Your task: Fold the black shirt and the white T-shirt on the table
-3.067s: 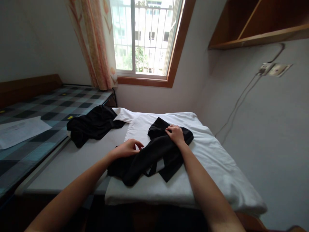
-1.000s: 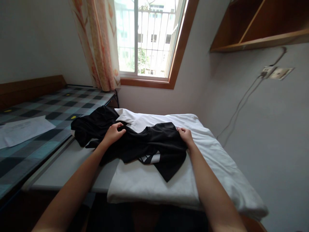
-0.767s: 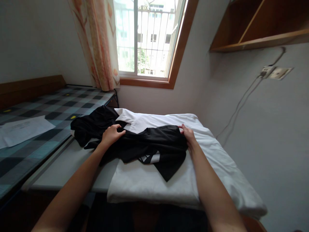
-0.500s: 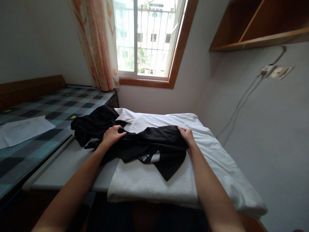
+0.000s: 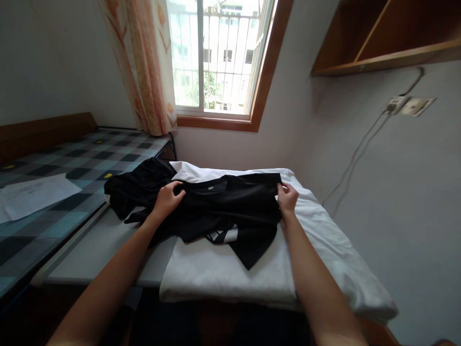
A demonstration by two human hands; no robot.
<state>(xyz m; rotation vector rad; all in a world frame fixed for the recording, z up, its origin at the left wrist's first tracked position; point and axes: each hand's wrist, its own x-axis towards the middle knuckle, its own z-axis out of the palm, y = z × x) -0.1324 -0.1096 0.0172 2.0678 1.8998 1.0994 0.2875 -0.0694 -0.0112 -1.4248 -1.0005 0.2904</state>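
Note:
A black T-shirt is spread between my hands over a white cloth. Its neckline, with a small pale label inside, lies along the far edge, and a white print shows near the lower middle. My left hand pinches the shirt at the left, beside the neckline. At the right, my right hand grips the end of what looks like a sleeve, thumb and fingers closed on it. One lower corner of the shirt points toward me.
Another bunched black garment lies to the left. Beyond it stands a bed with a checkered mat and papers. A grey board shows at the near left. A cable hangs from the wall socket at right, under a wooden shelf.
My right hand has moved right and slightly away from me, drawing the shirt's upper right part out flatter. The neckline and its label now show. My left hand has shifted only a little.

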